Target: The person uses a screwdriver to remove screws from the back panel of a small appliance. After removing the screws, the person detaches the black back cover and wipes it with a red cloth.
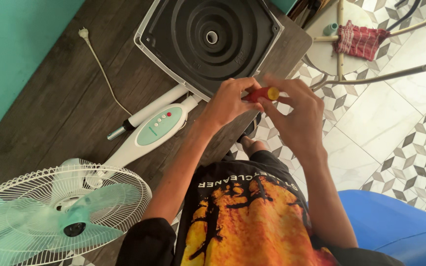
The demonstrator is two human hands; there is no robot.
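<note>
Both hands meet on a red-handled screwdriver with a yellow end cap, held just beside the near corner of the square fan base. The left hand has its fingers closed around the red handle, and the right hand pinches the yellow cap end with curled fingertips. That fan base lies upside down on a dark wooden table, its black ribbed underside facing up. Just beside the base toward the person lies the white fan stem with a pale green control panel, and well beyond it the round white fan cage with translucent green blades. Left of the base a white power cord trails across the table.
</note>
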